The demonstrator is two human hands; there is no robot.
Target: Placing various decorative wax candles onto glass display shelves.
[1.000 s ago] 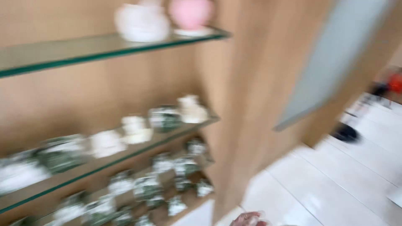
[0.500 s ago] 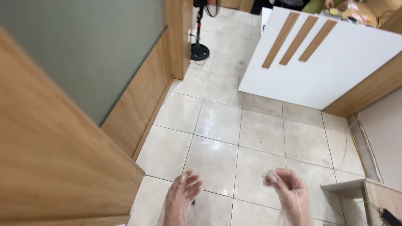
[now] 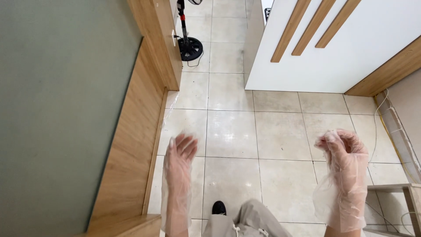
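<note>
You have two hands raised in front of you, and each wears one thin, clear, loose plastic disposable glove, so two gloves in all. Your left hand point(image 3: 179, 159) is flat and open, fingers straight and close together, gripping nothing. Your right hand point(image 3: 344, 154) is curled, fingertips drawn in toward the thumb; nothing shows inside it but the glove's own film. The left clear plastic glove point(image 3: 175, 197) hangs slack down your wrist; the right clear plastic glove point(image 3: 341, 202) bags out below your palm.

Below and between your hands you see one black shoe toe point(image 3: 219, 207) and the beige drawstring trousers point(image 3: 247, 219) above it. Under both hands lies the glossy beige tiled floor point(image 3: 245, 131). Well beyond your left hand stands one black round fan base point(image 3: 190, 47) with its pole. Left of your left hand runs the wooden-framed grey-green panel point(image 3: 61, 109). Beyond your right hand is one white counter with three slanted wooden strips point(image 3: 342, 48). Just right of your right hand, pale cables point(image 3: 386, 127) run along the wall.

Compared with half a second ago, your hands are higher and wider apart, and the view has swung nearer the fan base.

No container shows here.
</note>
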